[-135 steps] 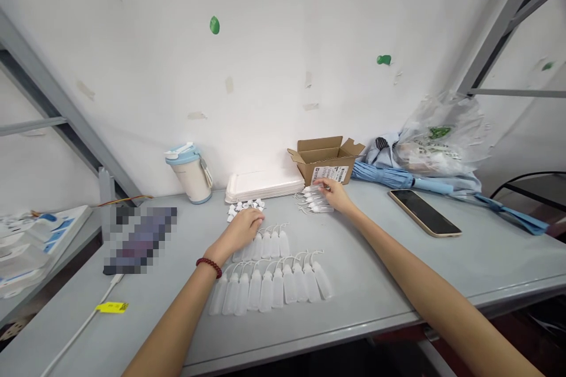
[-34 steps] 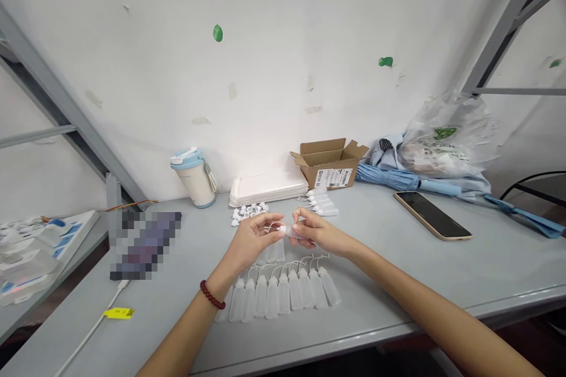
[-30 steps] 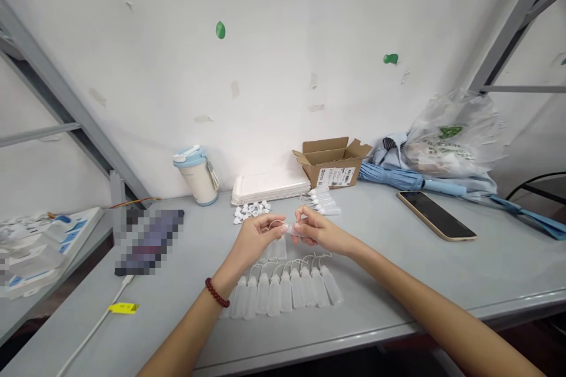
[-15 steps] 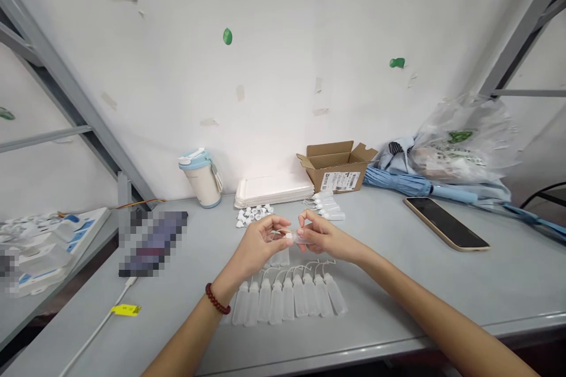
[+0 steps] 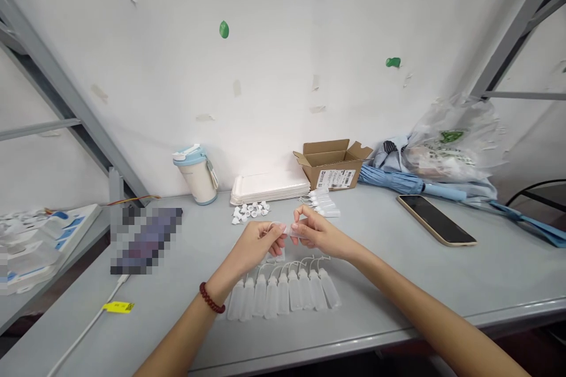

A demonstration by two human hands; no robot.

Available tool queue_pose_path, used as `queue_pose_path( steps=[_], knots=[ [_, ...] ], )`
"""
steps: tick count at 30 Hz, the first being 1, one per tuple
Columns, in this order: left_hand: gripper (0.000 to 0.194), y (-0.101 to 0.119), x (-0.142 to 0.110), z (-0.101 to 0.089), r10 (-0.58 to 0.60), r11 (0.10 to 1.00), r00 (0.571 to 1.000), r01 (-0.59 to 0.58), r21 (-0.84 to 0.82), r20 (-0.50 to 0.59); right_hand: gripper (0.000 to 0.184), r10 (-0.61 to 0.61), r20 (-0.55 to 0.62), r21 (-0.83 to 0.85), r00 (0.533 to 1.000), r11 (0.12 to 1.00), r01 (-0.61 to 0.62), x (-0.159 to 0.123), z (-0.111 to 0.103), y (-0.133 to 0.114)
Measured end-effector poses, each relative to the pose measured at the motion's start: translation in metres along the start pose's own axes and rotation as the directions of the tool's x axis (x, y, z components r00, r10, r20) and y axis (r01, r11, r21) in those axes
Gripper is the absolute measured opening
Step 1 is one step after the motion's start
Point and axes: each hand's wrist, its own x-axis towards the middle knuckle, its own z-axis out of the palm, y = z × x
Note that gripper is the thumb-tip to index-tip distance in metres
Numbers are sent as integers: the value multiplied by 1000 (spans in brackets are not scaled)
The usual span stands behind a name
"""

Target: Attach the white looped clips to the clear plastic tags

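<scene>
A small translucent plastic squeeze bottle (image 5: 294, 233) is held sideways above the desk. My right hand (image 5: 316, 232) is closed in a pinch round its body. At its neck end my left hand (image 5: 260, 241) is closed too, thumb and fingers covering the white cap. A thin tube loops over the left fingers. Below both hands lies a row of several like bottles (image 5: 283, 296), with thin white tubes at their tops. Other bottles lie partly hidden under the left hand. Loose white caps (image 5: 253, 210) are piled just beyond it.
More small bottles (image 5: 328, 206) lie before an open cardboard box (image 5: 336, 175). A stack of white trays (image 5: 270, 187) and a tumbler (image 5: 197, 179) stand against the wall. Phones lie left (image 5: 150, 241) and right (image 5: 435, 219), with a blue umbrella (image 5: 391, 178) and plastic bag (image 5: 455, 144) behind.
The left fingers have curled over the white cap, which showed between the hands before. The right hand keeps its pinch on the bottle. The whole view has shifted slightly.
</scene>
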Motion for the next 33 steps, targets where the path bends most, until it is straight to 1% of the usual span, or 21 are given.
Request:
queue_pose_path(
  steps=[3,5,6,8,10,13,14,16,19,21,24,27,29,33],
  knots=[
    [25,3,-3,-2,111,993,992,-112,27,57,28,21,15,27,1000,999,-22,-2,1,-2],
    [16,4,-3,-3,167,985,984,-169,34,59,27,37,47,63,998,997,-40,-3,2,-3],
    [16,4,-3,-3,173,984,984,-175,43,47,27,39,66,77,997,996,-44,-3,3,-3],
    [18,3,-3,-3,152,986,988,-154,70,32,25,31,93,89,995,995,-39,-4,5,-3],
    [19,3,-3,-3,128,988,990,-132,74,57,25,25,92,92,995,995,-33,-4,6,-3],
    [23,3,-2,-3,116,993,986,-119,12,121,24,26,50,100,998,995,-31,-3,3,-2],
    [24,3,-2,-3,109,994,986,-109,-11,127,24,26,37,102,999,994,-30,-2,2,-1],
    [24,3,-2,-2,64,997,993,-60,-41,97,24,24,17,97,1000,995,-26,-2,0,-2],
    [37,2,-1,-2,-8,997,1000,10,-72,20,24,30,9,76,1000,997,-30,-3,2,-3],
    [39,1,-1,-4,9,997,999,-6,-73,40,24,36,14,74,999,997,-36,-4,5,-3],
    [28,1,-2,-8,112,994,988,-110,-30,105,24,60,29,98,998,993,-62,-6,6,-3],
    [21,1,-2,-10,198,980,974,-198,-13,105,24,72,33,118,997,990,-76,-6,4,-2],
    [23,1,-1,-10,200,980,974,-198,-33,102,24,59,22,105,998,993,-61,-5,4,-3],
    [30,0,1,-6,98,995,993,-96,-36,62,24,40,-7,32,999,999,-40,-6,6,-6]
  ],
)
